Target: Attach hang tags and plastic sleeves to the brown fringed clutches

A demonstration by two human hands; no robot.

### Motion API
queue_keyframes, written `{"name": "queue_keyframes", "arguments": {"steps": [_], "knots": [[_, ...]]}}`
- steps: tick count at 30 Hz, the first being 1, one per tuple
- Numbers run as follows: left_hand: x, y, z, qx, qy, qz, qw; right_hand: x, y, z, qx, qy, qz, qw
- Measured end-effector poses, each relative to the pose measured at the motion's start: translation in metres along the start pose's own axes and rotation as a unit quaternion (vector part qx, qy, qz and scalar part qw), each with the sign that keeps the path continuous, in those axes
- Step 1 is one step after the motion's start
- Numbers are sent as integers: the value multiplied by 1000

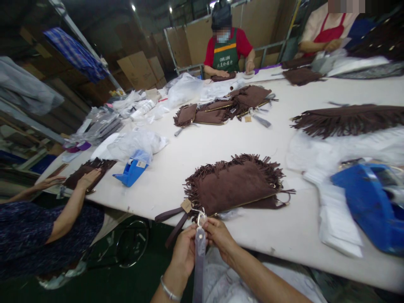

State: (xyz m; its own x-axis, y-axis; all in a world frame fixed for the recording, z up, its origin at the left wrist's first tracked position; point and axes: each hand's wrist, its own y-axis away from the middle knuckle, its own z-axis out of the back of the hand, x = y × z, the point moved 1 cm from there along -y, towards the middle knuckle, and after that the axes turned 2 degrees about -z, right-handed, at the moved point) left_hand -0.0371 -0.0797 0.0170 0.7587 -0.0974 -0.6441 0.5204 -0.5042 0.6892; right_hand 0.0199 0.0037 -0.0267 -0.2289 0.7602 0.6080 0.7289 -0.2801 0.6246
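A brown fringed bag (233, 185) lies flat near the front edge of the table, its fringe along the far side. A small tan tag (186, 205) and a brown wrist loop (168, 214) hang off its near left corner. My left hand (185, 248) closes on a strap (200, 252) wrapped in clear plastic, which hangs down toward me. My right hand (217, 235) pinches at the pale ring or clasp (202, 219) at the strap's top, by the bag's corner. Exactly what sits between the right fingertips is partly hidden.
A blue tape dispenser (131, 170) stands left; a blue bin (374, 202) and white paper stack (339, 219) lie right. More fringed bags (217, 109) rest mid-table. A co-worker's hands (88, 179) press a bag at left; two other people work across the table.
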Motion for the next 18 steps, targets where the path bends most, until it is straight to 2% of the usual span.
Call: {"name": "queue_keyframes", "arguments": {"steps": [3,6,10,13,18], "knots": [[-5,2,6,21,-23,-37,999,-2,-3,1,-1,13,11,1000],[-6,0,13,36,-72,-46,996,-4,-6,4,0,27,19,999],[-3,-8,13,16,-177,-48,983,-4,-8,6,4,44,20,999],[-2,-14,8,4,-238,-89,967,-3,-8,6,11,49,18,999],[-3,-16,7,6,-241,-130,962,3,0,7,43,50,11,998]]}}
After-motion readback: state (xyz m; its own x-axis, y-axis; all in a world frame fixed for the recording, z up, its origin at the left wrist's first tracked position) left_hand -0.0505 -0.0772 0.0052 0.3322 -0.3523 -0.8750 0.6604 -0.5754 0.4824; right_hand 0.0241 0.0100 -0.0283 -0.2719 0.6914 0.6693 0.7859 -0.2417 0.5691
